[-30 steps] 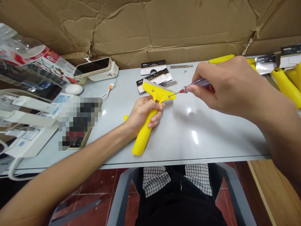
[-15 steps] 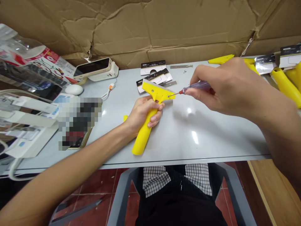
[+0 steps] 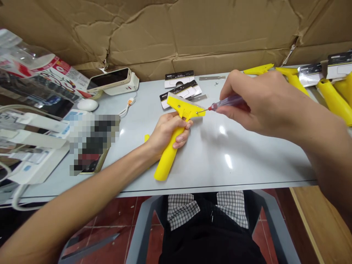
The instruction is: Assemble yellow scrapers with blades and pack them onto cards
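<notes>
My left hand (image 3: 172, 132) is wrapped round the neck of a yellow scraper (image 3: 166, 163), its wide head tilted up and away from me. Along the head's far edge runs a thin blade strip, with a screw near each end. In my right hand (image 3: 255, 102) is a screwdriver (image 3: 229, 102) with a clear purplish handle and a red collar. Its thin shaft reaches left, and the tip meets the screw at the right end of the scraper head. Behind the head lie black-and-white packaging cards (image 3: 181, 91) and a loose metal blade (image 3: 211, 77).
Small screws (image 3: 216, 84) lie near the loose blade. More yellow scraper parts (image 3: 334, 102) and packets are piled at the right. On the left are a phone (image 3: 96, 146), a power strip (image 3: 41, 157), a white mouse (image 3: 87, 105) and a bottle (image 3: 35, 66). Cardboard (image 3: 220, 33) walls the back.
The fingers of my right hand have shifted slightly on the screwdriver handle. The screwdriver tip stays at the same screw, and the scraper is held in nearly the same place.
</notes>
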`<state>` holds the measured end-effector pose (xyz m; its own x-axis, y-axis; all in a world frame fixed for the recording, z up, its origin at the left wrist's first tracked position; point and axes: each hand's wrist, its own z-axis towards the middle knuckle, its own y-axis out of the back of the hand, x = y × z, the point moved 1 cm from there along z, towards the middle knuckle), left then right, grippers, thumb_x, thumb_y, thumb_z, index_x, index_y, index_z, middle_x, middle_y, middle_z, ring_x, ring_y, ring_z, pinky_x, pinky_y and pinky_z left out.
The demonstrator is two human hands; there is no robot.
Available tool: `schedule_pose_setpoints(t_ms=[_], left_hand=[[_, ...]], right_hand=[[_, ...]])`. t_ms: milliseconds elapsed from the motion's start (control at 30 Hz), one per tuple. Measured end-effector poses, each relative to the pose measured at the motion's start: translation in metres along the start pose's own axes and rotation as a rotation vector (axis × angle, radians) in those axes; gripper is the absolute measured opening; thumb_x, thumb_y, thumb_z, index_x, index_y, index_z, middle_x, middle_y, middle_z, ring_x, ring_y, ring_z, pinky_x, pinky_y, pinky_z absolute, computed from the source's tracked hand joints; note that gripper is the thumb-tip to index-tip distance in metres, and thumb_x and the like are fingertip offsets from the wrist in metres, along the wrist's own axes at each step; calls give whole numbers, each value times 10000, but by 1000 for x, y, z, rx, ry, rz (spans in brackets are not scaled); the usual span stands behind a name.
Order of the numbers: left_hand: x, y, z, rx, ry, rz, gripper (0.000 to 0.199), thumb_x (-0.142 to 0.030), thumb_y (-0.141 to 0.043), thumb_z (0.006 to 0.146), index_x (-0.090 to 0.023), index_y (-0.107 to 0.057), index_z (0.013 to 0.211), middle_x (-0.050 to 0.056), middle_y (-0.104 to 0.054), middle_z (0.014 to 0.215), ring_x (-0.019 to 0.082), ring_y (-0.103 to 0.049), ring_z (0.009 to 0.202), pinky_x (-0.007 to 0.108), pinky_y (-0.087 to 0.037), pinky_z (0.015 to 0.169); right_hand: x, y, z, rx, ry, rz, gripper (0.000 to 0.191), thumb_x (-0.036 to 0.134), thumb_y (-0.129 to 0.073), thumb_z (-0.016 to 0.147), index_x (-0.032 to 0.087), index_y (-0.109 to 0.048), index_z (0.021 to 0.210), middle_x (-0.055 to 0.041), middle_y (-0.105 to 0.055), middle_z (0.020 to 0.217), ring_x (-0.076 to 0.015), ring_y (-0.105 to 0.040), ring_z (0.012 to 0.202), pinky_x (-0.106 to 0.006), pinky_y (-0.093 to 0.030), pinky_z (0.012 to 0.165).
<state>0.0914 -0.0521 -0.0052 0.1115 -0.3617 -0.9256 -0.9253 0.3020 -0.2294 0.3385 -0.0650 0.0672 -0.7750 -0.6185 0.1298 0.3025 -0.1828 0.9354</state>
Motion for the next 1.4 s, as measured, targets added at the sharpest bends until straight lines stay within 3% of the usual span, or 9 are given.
schedule_pose_setpoints(t_ms=[167,367,500,633,767,867,1000,1300,1400], left_hand=[[1,-1,-1,12,10,16,133,-209,-689,691,-208,-561,728,-45,-463,422,59,-298,279,180,-269,291],[1,0,0,-5,7,-4,128,-223,-690,681,-208,-566,713,-47,-459,435,54,-297,284,177,-270,296],[2,2,1,-4,8,-15,138,-228,-687,697,-209,-554,726,-48,-454,433,49,-286,294,168,-268,297],[1,2,0,1,6,-4,139,-227,-691,703,-210,-559,744,-50,-458,429,55,-296,291,172,-272,298],[0,-1,-1,-7,8,9,143,-219,-690,687,-211,-560,745,-53,-469,429,56,-299,292,177,-273,297],[0,-2,-1,-33,1,-12,166,-208,-692,674,-210,-548,756,-44,-512,476,52,-324,307,176,-278,297],[1,-1,0,-35,2,-33,181,-205,-689,673,-215,-534,765,-50,-506,498,46,-318,310,176,-274,302],[1,0,0,1,2,3,122,-203,-676,693,-204,-563,740,-48,-475,443,56,-309,292,183,-258,295],[1,0,0,-9,1,-15,135,-193,-690,681,-198,-566,733,-38,-508,479,49,-320,302,181,-262,295]], right_hand=[[1,1,1,-34,-53,-73,203,439,-552,1074,301,-686,1139,-31,-681,755,-267,-620,701,-390,-326,660],[-3,0,-1,-11,17,10,378,316,-630,962,261,-617,1336,-37,-731,851,-249,-624,688,-376,-366,665],[-5,0,-1,16,-38,7,287,366,-594,1025,308,-660,1298,-47,-788,918,-281,-687,779,-394,-375,677],[-1,2,0,1,-70,-64,237,461,-541,1072,335,-705,1188,-38,-761,838,-297,-676,752,-411,-349,661],[1,2,2,0,-73,-116,267,460,-536,1070,281,-723,1138,-58,-695,737,-299,-635,694,-413,-322,660],[-1,1,1,-5,-67,-112,291,457,-587,1038,250,-706,1205,-51,-668,710,-287,-602,660,-396,-306,652],[-5,0,-1,17,-36,-30,315,385,-646,996,294,-670,1296,-23,-720,775,-268,-639,701,-380,-360,673],[-3,0,0,-2,-77,-49,200,412,-646,1022,283,-748,1136,-53,-715,737,-291,-652,716,-391,-355,667],[-4,3,-1,-1,-60,-64,195,422,-637,1026,264,-745,1058,-49,-665,684,-275,-598,666,-386,-333,650]])
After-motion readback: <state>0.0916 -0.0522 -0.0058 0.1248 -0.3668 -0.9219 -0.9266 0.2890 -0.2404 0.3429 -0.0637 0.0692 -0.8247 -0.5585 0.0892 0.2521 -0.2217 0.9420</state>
